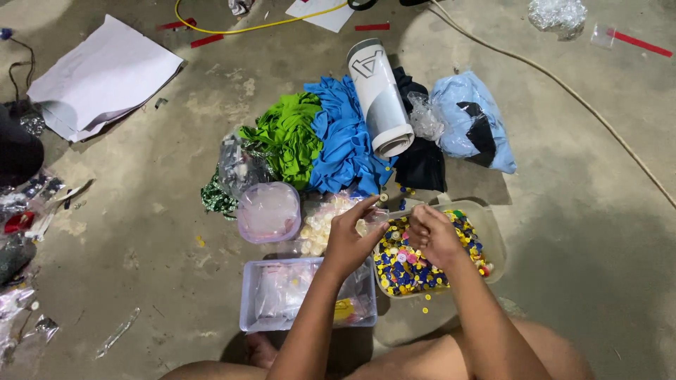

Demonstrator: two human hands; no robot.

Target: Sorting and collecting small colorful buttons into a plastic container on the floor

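Concrete floor (pixel 577 232) is seen throughout. Centre frame, a small clear bag (pixel 375 217) is pinched by the left hand (pixel 350 239); the right hand (pixel 431 233) is closed above a tub of coloured buttons (pixel 493 232), contents indiscernible.

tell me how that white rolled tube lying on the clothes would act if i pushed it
The white rolled tube looks round and lies on its side, so it would probably roll. It rests on soft blue cloth, which may slow it. It seems to be rolled sheet, hollow at the end, so likely light and crushable.
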